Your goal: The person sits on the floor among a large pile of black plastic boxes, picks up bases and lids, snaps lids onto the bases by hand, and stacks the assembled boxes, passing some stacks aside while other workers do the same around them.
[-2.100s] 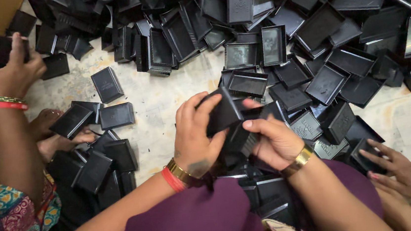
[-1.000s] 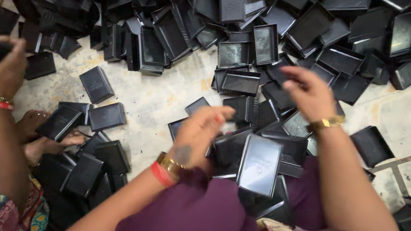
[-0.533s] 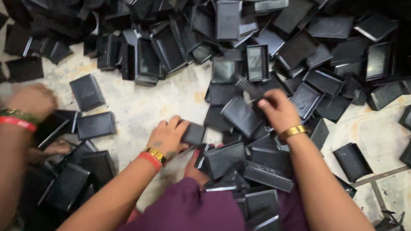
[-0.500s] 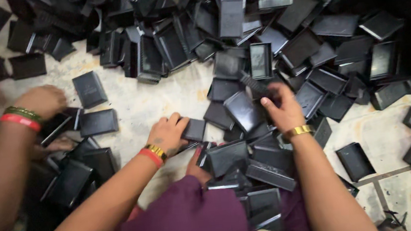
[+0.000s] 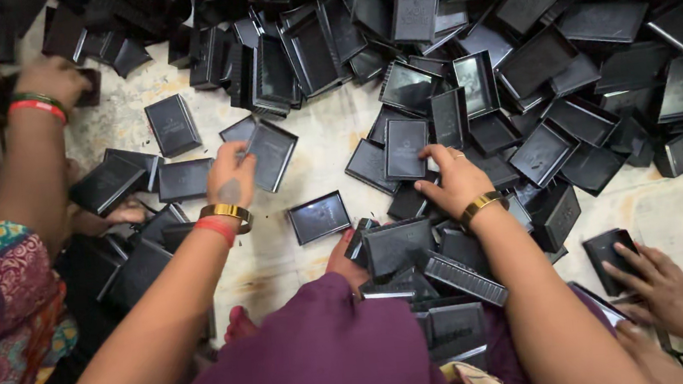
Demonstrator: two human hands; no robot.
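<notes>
Near the middle of the frame the left hand [image 5: 231,179] pinches the lower left edge of a shallow black tray [image 5: 271,154] lying open side up with nothing in it on the pale floor [image 5: 321,148], while the right hand [image 5: 456,182], right of centre, rests with fingers spread and gripping nothing on an upright black tray [image 5: 404,148] at the near edge of the big heap of trays [image 5: 527,52] filling the upper right. Another empty tray [image 5: 319,217] lies flat between the two wrists, just above the purple lap [image 5: 323,358], and a small stack of trays [image 5: 423,275] sits against the lap under the right forearm. At the upper left another person's hand [image 5: 51,77] with red and green bangles closes on a dark tray, and at the lower right a third person's hand [image 5: 654,280] rests its fingers on a small black tray [image 5: 605,245].
</notes>
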